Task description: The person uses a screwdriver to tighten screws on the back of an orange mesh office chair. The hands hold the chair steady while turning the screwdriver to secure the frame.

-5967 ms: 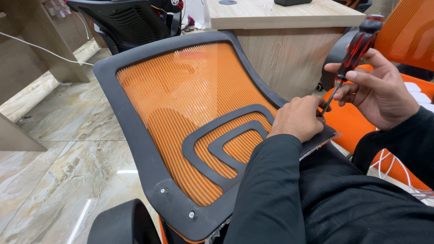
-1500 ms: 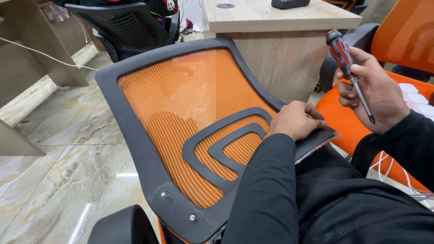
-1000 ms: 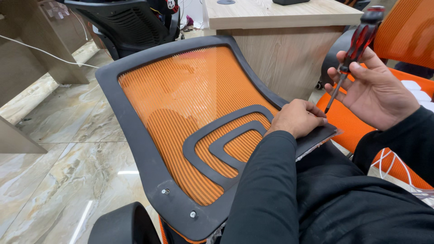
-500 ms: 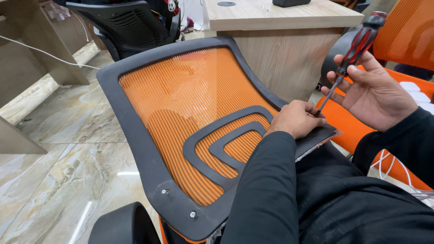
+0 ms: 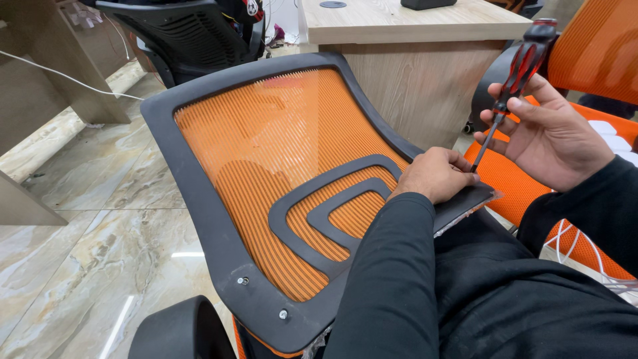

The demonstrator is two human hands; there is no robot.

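Note:
An orange mesh chair backrest (image 5: 266, 159) with a black plastic frame lies tilted across my lap. My left hand (image 5: 435, 174) rests closed on its lower right edge, pressing on the black frame. My right hand (image 5: 551, 136) holds a screwdriver (image 5: 515, 76) with a red and black handle. The shaft points down and left, and its tip sits by my left hand's fingers at the frame's edge. Two screws (image 5: 243, 280) show in the frame's near corner.
A wooden desk (image 5: 405, 40) stands behind the backrest. An orange chair seat (image 5: 512, 186) and another orange backrest (image 5: 591, 46) are at the right. A black chair (image 5: 193, 33) stands at the back left. A black armrest (image 5: 179, 329) sits below, over marble floor (image 5: 86, 219).
My right hand turned the screwdriver from tip-down-right to handle up, then lowered its tip toward my left hand at the frame's edge. My left hand and the backrest stayed put.

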